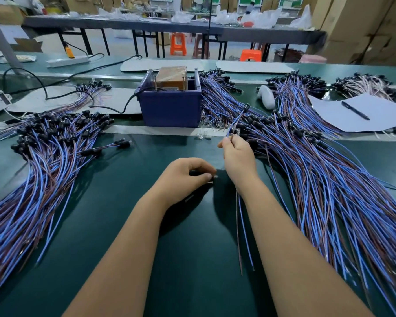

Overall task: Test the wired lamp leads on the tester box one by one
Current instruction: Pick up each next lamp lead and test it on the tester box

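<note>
A dark green surface [128, 225] runs across a workshop, with orange stools [178, 43] and stacked cardboard boxes [357, 26] far beyond the hands. The right hand [238, 160] pinches one blue-and-brown lamp lead [237, 121] between thumb and fingertips, its black holder raised above the hand and its wire tails trailing down along the forearm. The left hand [188, 177], just beside and below the right, has its fingers curled around a small dark part that cannot be made out. Ahead of both hands stands the blue tester box [170, 106]. A large heap of leads [318, 168] fans out right of the right hand; another pile [39, 161] spreads left of the left hand.
</note>
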{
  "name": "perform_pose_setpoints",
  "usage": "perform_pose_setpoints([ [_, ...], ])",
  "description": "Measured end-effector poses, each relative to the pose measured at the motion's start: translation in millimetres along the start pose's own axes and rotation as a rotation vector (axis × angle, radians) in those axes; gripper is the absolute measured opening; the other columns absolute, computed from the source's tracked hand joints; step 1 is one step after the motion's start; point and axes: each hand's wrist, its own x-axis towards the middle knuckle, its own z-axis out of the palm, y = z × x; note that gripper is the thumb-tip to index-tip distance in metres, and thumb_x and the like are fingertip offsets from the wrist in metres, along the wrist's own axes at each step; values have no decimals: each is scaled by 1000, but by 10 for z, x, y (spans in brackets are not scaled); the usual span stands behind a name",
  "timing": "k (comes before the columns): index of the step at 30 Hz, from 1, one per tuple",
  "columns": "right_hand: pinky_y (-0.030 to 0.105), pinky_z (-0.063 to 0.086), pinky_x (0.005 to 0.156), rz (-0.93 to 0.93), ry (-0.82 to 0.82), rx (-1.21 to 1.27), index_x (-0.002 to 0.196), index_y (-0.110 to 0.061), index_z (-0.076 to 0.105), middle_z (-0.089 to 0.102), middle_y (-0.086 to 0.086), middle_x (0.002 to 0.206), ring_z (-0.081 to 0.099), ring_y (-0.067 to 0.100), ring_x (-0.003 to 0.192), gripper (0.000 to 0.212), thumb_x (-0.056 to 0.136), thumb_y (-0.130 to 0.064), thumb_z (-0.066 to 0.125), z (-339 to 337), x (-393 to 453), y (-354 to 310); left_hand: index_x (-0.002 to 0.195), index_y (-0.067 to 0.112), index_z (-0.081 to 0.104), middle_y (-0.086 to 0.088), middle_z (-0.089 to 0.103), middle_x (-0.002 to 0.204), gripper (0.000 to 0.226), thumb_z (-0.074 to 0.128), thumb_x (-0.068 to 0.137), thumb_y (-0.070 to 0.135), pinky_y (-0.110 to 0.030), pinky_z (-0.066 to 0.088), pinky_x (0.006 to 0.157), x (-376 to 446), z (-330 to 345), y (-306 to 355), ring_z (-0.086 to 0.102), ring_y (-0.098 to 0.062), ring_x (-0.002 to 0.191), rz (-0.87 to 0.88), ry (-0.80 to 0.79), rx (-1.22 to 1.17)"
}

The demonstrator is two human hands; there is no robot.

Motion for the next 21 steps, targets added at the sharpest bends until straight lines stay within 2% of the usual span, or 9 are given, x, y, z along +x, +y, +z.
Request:
perform_pose_setpoints([
  [3, 36, 35, 62, -52, -5, -326, 90, -9, 58, 57, 0, 77, 52, 26, 75, 29, 102, -29, 40, -276, 54, -13, 93, 16, 74, 2, 77, 90, 17, 62, 93, 4, -12, 50, 78, -24, 5, 9, 72, -5, 85, -48, 7, -105],
  [7, 35, 28, 58, -97, 68, -665, 87, -13, 50, 49, -1, 73, 47, 28, 73, 27, 103, -29, 35, -721, 182, -24, 92, 19, 73, 4, 77, 88, 18, 59, 96, 9, -10, 48, 70, -34, 20, 30, 72, -4, 79, -85, 21, -130],
  [11, 32, 29, 60, -55, 96, -873, 86, -12, 48, 55, 8, 87, 48, 30, 78, 23, 102, -22, 35, -1032, 259, 22, 93, 21, 73, 8, 76, 88, 18, 58, 97, 12, -10, 48, 71, -38, 26, 24, 72, -3, 81, -97, 34, -117],
  [15, 33, 32, 63, 15, 84, -978, 96, -10, 50, 60, 12, 97, 51, 31, 81, 22, 102, -23, 33, -1139, 241, 103, 93, 22, 73, 9, 76, 88, 18, 57, 97, 13, -13, 50, 75, -35, 35, 16, 72, -4, 83, -97, 31, -106],
  [18, 38, 38, 77, 14, 137, -1077, 111, -8, 54, 57, 17, 115, 51, 35, 101, 25, 96, -23, 40, -1080, 186, 81, 91, 23, 73, 10, 76, 87, 20, 57, 97, 12, -10, 48, 70, -28, 31, 15, 71, -3, 80, -93, 32, -108],
  [21, 44, 32, 96, -30, 268, -1177, 120, -8, 49, 45, 20, 127, 39, 36, 117, 36, 87, -24, 51, -956, 150, -3, 89, 25, 72, 6, 75, 87, 22, 56, 96, 11, -14, 50, 72, -10, 30, 39, 69, -6, 81, -61, 168, -93],
])
